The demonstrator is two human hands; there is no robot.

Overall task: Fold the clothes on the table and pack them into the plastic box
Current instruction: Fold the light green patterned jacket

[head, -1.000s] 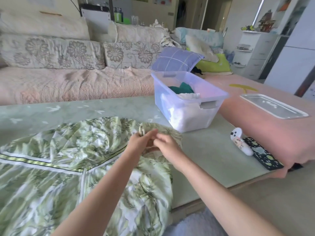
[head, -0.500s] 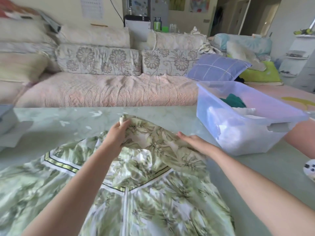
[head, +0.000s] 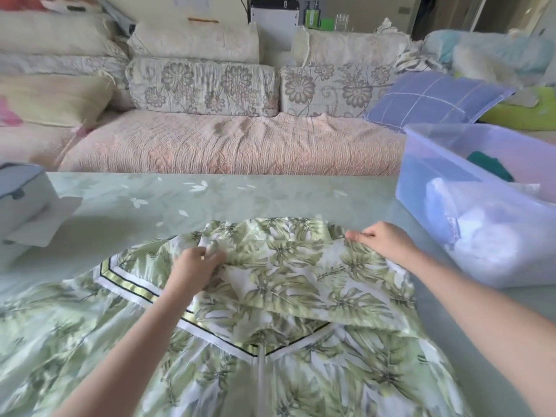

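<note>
A: Where's the dress?
B: On the worktop, just beside the box. Left hand and right hand each pinch its far edge, apart, probably to pull it flat for folding.

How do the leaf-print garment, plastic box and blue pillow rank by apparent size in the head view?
1. Garment, fills the lower frame.
2. Box, cut off at the right edge.
3. Pillow, but it lies farther back, so its true size is unsure.
</note>
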